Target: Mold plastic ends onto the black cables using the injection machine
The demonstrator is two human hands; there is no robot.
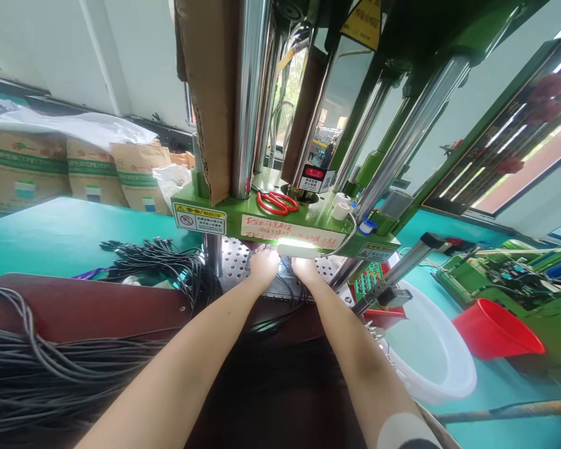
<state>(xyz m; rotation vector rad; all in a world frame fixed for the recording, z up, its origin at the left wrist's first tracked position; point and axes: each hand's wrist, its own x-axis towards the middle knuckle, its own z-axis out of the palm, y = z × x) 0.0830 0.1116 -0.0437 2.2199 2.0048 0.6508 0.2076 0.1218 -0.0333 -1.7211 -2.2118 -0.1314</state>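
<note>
Both arms reach forward beneath the green press [236,221]. My left hand [264,264] is closed at the left side of the metal mold [285,272], and my right hand [303,268] is closed at its right side. Glare from the lamp [299,251] and the angle hide the fingertips and whatever they hold. Black cables [295,295] run from the mold toward me, between and below the hands. Around the mold lies a perforated metal plate [234,259].
Cable bundles lie at left, one with plugs [154,265], one loose [51,374] on the brown table [98,308]. Red-handled scissors [277,202] rest on the press. At right stand a control panel [368,279], white tub [465,374] and red bucket [495,330]. Steel columns [250,106] rise ahead.
</note>
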